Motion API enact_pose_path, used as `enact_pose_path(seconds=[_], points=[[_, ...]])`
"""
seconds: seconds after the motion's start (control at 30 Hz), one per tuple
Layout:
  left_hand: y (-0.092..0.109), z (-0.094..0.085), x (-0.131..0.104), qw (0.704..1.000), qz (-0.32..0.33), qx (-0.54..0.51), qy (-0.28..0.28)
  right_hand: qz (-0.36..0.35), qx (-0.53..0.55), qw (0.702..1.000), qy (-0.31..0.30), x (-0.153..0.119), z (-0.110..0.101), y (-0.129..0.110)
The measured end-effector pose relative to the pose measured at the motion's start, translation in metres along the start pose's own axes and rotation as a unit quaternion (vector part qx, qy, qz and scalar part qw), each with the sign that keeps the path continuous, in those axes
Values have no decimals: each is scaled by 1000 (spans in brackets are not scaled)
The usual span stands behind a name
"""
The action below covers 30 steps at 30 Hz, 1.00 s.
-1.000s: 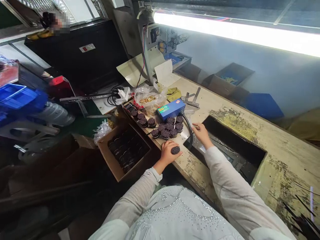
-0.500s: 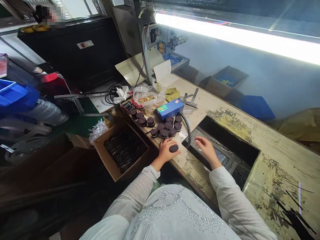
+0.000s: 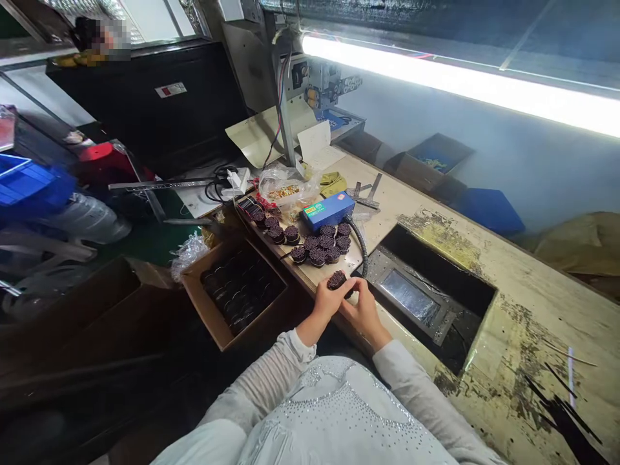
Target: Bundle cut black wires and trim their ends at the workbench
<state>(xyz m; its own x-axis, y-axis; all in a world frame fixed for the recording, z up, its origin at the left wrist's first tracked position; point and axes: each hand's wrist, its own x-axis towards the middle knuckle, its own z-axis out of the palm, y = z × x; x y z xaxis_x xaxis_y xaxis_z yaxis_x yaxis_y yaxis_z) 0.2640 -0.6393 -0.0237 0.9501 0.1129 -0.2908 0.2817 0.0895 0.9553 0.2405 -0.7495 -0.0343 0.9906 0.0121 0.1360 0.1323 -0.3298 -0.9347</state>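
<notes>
My left hand is wrapped round a round bundle of thin black pieces, packed tightly with their ends facing up. My right hand meets it from the right, with fingers closed on the same bundle's side. The two hands are together over the front edge of the workbench. Just beyond them, a cluster of similar black bundles stands on the bench. What the pieces are cannot be made out.
A blue box with a dark ribbed hose sits behind the bundles. To the right, a recess holds a panel with a screen. Left of the bench, a cardboard box contains rows of dark items. A bright tube light hangs above.
My right hand has moved left from over the recess and joined my left hand at the bundle. The bundle has tilted slightly.
</notes>
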Motion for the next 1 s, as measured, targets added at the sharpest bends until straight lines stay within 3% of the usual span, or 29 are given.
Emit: enact_pose_path(seconds=[0.1, 0.2, 0.27, 0.33, 0.57, 0.73, 0.87, 0.93, 1.0], points=[[10, -11, -4, 997, 3, -21, -78, 83, 186, 976, -72, 2, -6, -5], [23, -27, -5, 973, -67, -38, -217, 187, 360, 896, -181, 0, -12, -11], [31, -34, -7, 941, -124, -53, -311, 224, 406, 856, -229, -4, -13, -14], [36, -37, -10, 920, -151, -64, -355, 235, 417, 841, -253, -7, -12, -17], [33, -34, -17, 950, -156, -38, -268, 239, 371, 845, -303, -7, -6, -19], [22, -34, -14, 960, -173, -38, -217, 247, 393, 840, -281, -9, 5, -12], [12, -34, -10, 961, -179, -41, -206, 241, 372, 841, -310, -6, 5, -4], [7, -35, -4, 968, -154, -50, -191, 242, 333, 857, -311, -2, -4, 2], [3, -36, 4, 982, -101, -46, -156, 250, 297, 882, -265, 1, -17, 9]])
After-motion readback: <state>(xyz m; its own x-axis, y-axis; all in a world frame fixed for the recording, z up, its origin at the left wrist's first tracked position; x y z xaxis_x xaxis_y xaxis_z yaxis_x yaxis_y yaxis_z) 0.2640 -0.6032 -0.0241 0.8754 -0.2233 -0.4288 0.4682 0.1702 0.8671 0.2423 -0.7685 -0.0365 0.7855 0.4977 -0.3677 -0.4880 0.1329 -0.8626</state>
